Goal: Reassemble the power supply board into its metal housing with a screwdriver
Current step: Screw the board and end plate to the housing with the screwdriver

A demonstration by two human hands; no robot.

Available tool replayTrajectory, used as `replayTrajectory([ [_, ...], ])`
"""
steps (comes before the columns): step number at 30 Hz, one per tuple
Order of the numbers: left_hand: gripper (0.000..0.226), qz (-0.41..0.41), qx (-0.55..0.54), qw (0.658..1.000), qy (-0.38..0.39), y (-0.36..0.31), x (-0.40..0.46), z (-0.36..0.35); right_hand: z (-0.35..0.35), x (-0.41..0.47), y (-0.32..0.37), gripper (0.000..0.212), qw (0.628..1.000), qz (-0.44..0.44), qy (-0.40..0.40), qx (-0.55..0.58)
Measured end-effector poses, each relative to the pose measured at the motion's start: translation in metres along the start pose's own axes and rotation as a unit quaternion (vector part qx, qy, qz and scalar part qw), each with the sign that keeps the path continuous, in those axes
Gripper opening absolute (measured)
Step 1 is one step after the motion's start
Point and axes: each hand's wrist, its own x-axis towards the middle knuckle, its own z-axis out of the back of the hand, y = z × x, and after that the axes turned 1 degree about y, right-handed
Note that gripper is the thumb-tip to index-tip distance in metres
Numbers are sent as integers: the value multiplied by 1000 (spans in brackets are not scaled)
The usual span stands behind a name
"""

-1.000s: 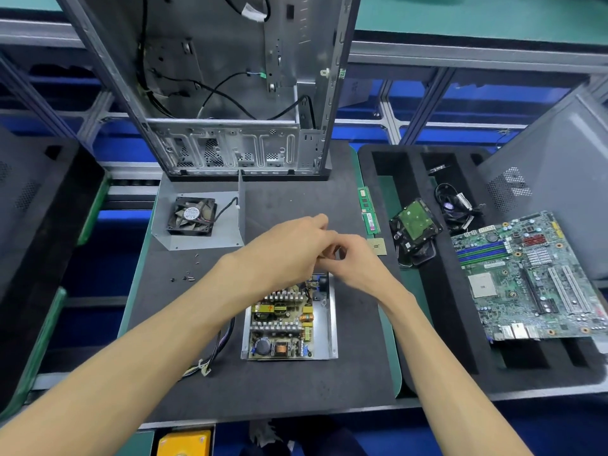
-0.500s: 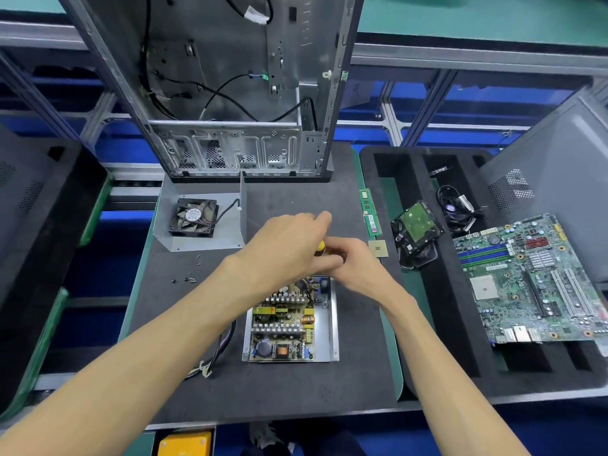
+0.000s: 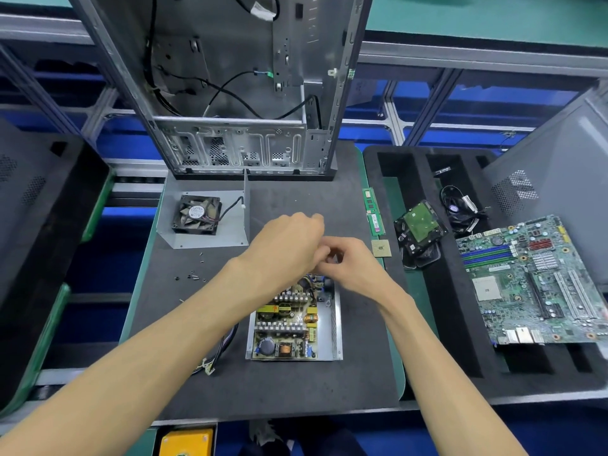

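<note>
Yellow screwdriver tip, seen between the hands half a second ago: now hidden. Left hand (image 3: 289,245) closing over right hand's (image 3: 348,261) fingers, knuckles touching.

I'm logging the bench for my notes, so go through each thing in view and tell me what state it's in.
power supply board: seated in its housing, uncovered.
metal housing: open-topped, flat on the mat.
computer case: upright, side open, cables loose inside.
fan: lying on the cover plate, still.
motherboard: out, flat on the foam tray.
left hand: fingers curled, contents hidden.
right hand: fingers curled, contents hidden.
loose screws: scattered on the mat.
</note>
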Motion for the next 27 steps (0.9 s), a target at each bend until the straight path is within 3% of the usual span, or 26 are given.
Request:
replayTrajectory([
  [3,22,-39,-9,999,2,-3,0,-2,1,0,-1,5,1000,-2,-6,-20],
  [8,23,-71,-8,997,-17,4,-2,-4,2,-2,-1,20,1000,-17,-5,-17],
  [11,32,-53,-45,996,-60,15,-12,-5,1,1,5,9,998,10,-34,-43],
  [14,31,1,-170,978,-123,37,-29,3,-1,8,24,8,991,65,-113,3],
  [17,18,88,-307,931,-178,72,-47,6,-11,20,51,9,980,72,-146,115],
  [19,19,173,-336,906,-190,103,-62,2,-23,28,65,14,969,65,-125,201],
  [22,18,269,-319,896,-152,146,-90,-14,-48,40,75,15,953,38,-60,294],
  [27,21,348,-291,889,-68,189,-134,-54,-100,54,77,12,958,-37,45,281],
])
